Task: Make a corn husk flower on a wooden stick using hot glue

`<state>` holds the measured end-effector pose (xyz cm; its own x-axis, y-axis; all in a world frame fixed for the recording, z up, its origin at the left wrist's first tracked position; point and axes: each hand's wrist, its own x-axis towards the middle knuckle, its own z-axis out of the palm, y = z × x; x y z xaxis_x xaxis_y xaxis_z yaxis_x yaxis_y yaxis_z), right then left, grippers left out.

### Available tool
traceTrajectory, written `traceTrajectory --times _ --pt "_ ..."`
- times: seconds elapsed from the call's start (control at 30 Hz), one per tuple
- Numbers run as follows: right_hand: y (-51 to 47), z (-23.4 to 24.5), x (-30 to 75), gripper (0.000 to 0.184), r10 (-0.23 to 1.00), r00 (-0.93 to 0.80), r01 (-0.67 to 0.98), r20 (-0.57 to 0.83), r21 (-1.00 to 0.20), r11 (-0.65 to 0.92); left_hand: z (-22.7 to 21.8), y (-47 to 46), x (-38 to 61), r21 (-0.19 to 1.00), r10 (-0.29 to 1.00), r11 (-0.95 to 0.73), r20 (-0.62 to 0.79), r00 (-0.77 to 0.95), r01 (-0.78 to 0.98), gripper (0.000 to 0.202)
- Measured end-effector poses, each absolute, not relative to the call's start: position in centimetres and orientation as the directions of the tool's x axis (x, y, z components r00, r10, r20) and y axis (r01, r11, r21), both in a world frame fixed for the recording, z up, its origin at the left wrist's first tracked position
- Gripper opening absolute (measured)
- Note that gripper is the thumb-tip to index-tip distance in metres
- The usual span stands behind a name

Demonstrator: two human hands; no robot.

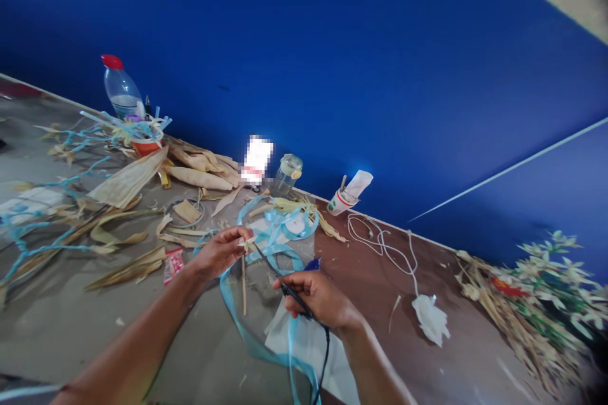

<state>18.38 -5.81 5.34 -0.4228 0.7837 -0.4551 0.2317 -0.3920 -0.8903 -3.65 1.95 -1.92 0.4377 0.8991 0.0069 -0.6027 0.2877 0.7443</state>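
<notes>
1. In the head view, your left hand (227,249) was near the middle of the frame, thumb and fingers pinching a small pale flower-like piece (247,243).
2. Your right hand (317,296), just below and to the right, was wrapped around a slim black tool (295,297). Its shaft slanted up and left, the tip at the pale piece; whether they touched, you could not tell.
3. A dark cord (327,354) ran down from beside your right hand to the bottom edge.
4. Light blue ribbon (256,347) looped around and below your hands, and a thin stick (244,288) stretched down beneath the left one. A white sheet (341,367) lay under your right wrist.
5. Left of centre, a red-and-white packet (173,264) lay near your left forearm, with dried husks (203,178) above it.
6. At the upper left stood a red-capped bottle (122,90); a lidded jar (287,176) stood above centre, and a paper cup (340,202) to its right.
7. White flowers (563,278) filled the lower right.
</notes>
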Motion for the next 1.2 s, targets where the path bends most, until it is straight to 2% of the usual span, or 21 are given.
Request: traceTrajectory --times 0.6,0.93,1.1,1.2 --pt "-5.7 5.3 18.4 0.042 0.784 -0.422 0.255 -0.455 -0.89 -0.379 -2.0 1.9 -3.7 0.764 0.898 0.277 0.01 0.439 -0.583 0.022" --pt "-5.9 5.3 18.5 0.035 0.811 -0.368 0.268 -0.455 -0.887 -0.375 -2.4 2.0 -3.7 0.761 0.89 0.264 0.046 0.454 -0.593 0.017" --pt "-6.4 5.4 19.0 0.037 0.822 -0.35 0.194 -0.449 -0.893 -0.406 -2.0 1.9 -3.8 0.742 0.894 0.293 0.011 0.447 -0.603 0.02" --pt "-6.8 5.5 19.4 0.038 0.811 -0.365 0.214 -0.457 -0.889 -0.405 -1.9 2.0 -3.8 0.73 0.896 0.315 -0.018 0.444 -0.607 0.023"
